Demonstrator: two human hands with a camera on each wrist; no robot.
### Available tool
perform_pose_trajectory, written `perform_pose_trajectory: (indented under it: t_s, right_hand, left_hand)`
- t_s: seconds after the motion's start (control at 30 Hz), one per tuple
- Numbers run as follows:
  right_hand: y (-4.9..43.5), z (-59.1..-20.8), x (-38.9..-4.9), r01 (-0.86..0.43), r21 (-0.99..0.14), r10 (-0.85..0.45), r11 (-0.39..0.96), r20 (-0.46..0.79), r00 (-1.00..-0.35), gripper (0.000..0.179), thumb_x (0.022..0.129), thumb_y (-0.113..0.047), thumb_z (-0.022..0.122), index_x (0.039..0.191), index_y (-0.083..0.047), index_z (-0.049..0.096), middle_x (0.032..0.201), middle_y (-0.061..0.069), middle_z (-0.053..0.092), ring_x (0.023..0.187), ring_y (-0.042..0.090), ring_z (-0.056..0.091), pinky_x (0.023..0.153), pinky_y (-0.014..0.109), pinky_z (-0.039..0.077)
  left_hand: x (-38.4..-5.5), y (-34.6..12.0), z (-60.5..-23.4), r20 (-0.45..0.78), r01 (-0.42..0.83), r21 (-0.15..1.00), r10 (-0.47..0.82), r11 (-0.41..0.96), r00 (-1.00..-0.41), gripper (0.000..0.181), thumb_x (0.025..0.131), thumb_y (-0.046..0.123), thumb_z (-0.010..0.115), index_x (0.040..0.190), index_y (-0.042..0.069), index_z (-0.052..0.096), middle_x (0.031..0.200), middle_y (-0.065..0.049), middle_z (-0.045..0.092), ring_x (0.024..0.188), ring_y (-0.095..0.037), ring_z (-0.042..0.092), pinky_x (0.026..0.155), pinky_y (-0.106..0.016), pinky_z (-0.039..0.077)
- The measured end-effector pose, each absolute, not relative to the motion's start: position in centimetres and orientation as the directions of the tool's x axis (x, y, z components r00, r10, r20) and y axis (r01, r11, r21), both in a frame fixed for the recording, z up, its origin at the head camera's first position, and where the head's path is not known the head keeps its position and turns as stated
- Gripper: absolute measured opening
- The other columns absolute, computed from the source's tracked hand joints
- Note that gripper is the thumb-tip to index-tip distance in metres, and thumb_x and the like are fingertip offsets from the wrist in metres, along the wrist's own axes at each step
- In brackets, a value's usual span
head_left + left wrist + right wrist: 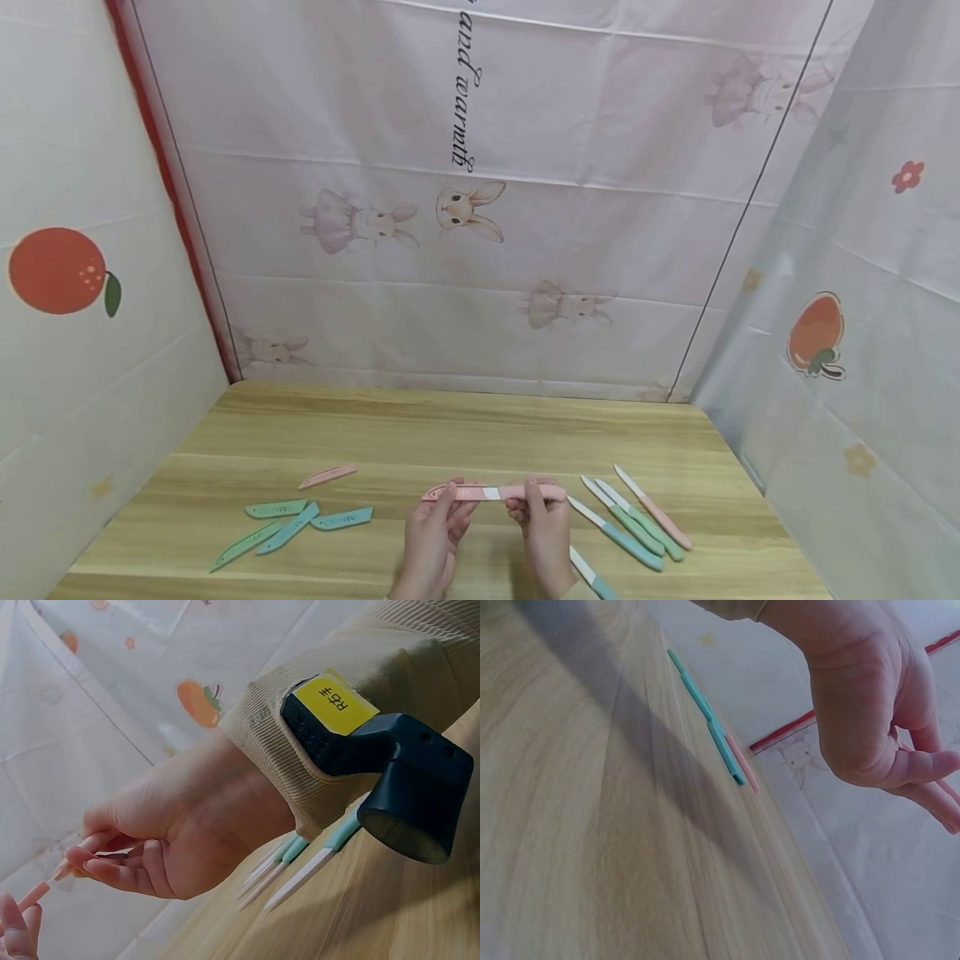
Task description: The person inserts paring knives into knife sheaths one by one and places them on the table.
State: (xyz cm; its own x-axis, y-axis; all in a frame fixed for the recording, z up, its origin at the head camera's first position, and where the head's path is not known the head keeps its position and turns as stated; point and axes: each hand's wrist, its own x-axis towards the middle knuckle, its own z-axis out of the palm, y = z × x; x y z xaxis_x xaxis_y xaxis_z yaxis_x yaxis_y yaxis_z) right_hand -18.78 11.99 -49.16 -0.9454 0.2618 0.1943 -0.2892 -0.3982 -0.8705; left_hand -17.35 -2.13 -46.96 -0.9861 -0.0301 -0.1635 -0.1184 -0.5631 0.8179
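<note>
Low over the table, my left hand (pixel 433 537) pinches a pink knife sheath (pixel 468 493) between thumb and fingers. My right hand (pixel 546 533) grips the pink handle (pixel 555 492) of a paring knife. The knife and sheath lie in one line, with a short stretch of white blade (pixel 491 493) showing between them. In the left wrist view the right hand (pixel 187 817) has its fingers curled round the handle, and the left fingertips (pixel 16 930) show at the lower left edge. The right wrist view catches the left hand (pixel 870 712), its held sheath out of sight.
To the left lie a pink sheath (pixel 327 476), green sheaths (pixel 246 543) and blue sheaths (pixel 343 519), some overlapping. On the right are bare-bladed knives: a pink one (pixel 663 518), green ones (pixel 637 529) and blue ones (pixel 630 543). Printed curtains (pixel 525 250) enclose the wooden table (pixel 450 425).
</note>
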Motion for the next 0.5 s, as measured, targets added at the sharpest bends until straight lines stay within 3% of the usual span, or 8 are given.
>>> perform_pose_trajectory:
  t_s: [0.2,0.5]
  right_hand:
    - [11.75,-49.16,-18.69,-0.302,-0.857,0.266,-0.418,0.202,-0.942,0.028,0.097,-0.01,0.05,0.079,0.01,0.059,0.075,0.005,0.065,0.059,0.006,0.06,0.055,0.017,0.054]
    - [11.23,-49.06,-18.38,-0.278,-0.857,0.262,-0.435,0.175,-0.949,0.018,0.097,-0.005,0.046,0.081,0.003,0.05,0.069,0.001,0.064,0.057,0.005,0.059,0.054,0.015,0.053]
  left_hand:
    - [-17.29,-2.15,-46.97,-0.178,-0.128,0.817,-0.035,-0.562,-0.983,0.04,0.099,0.021,0.047,0.126,-0.008,0.042,0.11,-0.017,0.064,0.092,-0.015,0.066,0.065,-0.014,0.053]
    - [-17.24,-2.21,-47.09,-0.186,-0.137,0.817,-0.031,-0.56,-0.982,0.041,0.098,0.022,0.048,0.126,-0.008,0.042,0.109,-0.017,0.064,0.093,-0.016,0.066,0.069,-0.016,0.054]
